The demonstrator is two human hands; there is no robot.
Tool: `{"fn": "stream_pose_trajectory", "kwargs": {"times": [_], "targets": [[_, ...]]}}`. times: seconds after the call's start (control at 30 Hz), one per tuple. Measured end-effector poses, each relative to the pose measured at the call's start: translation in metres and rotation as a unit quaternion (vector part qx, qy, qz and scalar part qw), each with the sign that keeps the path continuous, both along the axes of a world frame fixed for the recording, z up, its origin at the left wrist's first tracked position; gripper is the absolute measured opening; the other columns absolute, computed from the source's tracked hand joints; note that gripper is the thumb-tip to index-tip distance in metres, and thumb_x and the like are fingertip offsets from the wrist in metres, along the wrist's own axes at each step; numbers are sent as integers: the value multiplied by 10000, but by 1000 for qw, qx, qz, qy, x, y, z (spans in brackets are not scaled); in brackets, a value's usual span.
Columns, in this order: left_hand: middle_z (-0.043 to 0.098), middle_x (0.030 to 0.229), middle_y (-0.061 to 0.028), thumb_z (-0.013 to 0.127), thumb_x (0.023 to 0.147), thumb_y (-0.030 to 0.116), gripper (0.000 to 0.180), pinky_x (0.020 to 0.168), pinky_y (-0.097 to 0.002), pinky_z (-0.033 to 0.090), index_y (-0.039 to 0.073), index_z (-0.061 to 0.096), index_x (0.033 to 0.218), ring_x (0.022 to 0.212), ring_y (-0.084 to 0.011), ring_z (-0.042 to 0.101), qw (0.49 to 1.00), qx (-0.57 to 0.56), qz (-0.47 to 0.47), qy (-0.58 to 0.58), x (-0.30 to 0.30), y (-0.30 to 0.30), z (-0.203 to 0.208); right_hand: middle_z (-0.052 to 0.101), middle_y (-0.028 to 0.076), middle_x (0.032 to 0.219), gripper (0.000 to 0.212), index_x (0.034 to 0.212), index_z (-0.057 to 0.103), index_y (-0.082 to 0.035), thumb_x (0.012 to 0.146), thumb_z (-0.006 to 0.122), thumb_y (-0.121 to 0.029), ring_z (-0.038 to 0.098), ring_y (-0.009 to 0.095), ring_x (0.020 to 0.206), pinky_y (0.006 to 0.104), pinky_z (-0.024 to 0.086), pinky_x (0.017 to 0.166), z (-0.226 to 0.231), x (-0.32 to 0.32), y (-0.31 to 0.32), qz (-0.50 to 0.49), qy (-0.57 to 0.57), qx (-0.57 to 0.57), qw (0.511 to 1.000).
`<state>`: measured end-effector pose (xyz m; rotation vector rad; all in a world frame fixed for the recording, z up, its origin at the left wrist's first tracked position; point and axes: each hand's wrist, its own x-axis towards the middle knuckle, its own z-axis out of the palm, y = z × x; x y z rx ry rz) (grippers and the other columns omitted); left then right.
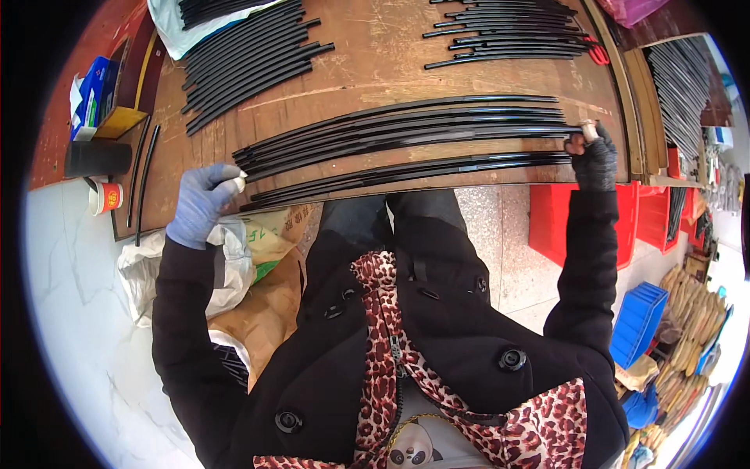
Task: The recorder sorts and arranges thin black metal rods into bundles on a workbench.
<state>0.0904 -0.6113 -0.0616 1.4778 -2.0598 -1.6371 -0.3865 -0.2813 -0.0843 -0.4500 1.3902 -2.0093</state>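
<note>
Head view: we see blue-gloved left hand [201, 202], dark-gloved right hand [595, 156] pinching opposite ends of long glossy black rods [422, 125]; two-end hold, we judge, keeps length aligned. Rods on near half of brown wooden table [375, 62]: near edge tight, bare wood beyond roomier, up to matte black rods [250, 66] far left.

The counter [375, 59] here is worn brown wood, with a black rod bundle [248, 69] far left, another bundle [516, 35] far right, and long black rods [398, 129] along the near side.
</note>
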Motion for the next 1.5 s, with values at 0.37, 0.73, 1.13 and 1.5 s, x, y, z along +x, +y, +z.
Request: {"fn": "stream_pose_trajectory", "kwargs": {"times": [0.37,0.73,1.13,1.5], "targets": [[591,754,-20,643,724,16,124,602,-212,431,-31,649,838,632,-114,514,993,-115,-31,20,-9,1,-27,529,48,640,93,887,592,-54,808,547,-69,455,127,526,259,372,493,3,-42,19,-4,87,266,960],[587,997,-35,570,785,113,203,769,-316,465,95,643,974,855,-235,579,871,-446,-137,-156,-64,-42,-16,614,87,966,288,1017,592,-126,729,580,-123,581,278,886,351,465,769,-1,-30,-116,59,682,470,557],[556,1010,-48,561,791,89,213,858,-329,436,93,577,1004,956,-254,544,812,-464,-215,-282,-83,-66,-25,552,77,1155,402,1113,551,-174,714,585,-141,512,315,1041,393,414,879,17,1,-156,136,785,505,331],[612,927,-69,571,767,-31,252,704,-243,481,17,550,1014,759,-124,570,973,-209,-73,59,-66,-7,-11,573,139,1111,414,1103,584,-84,696,604,-11,570,303,939,357,456,788,32,35,-130,183,796,216,535]]}}
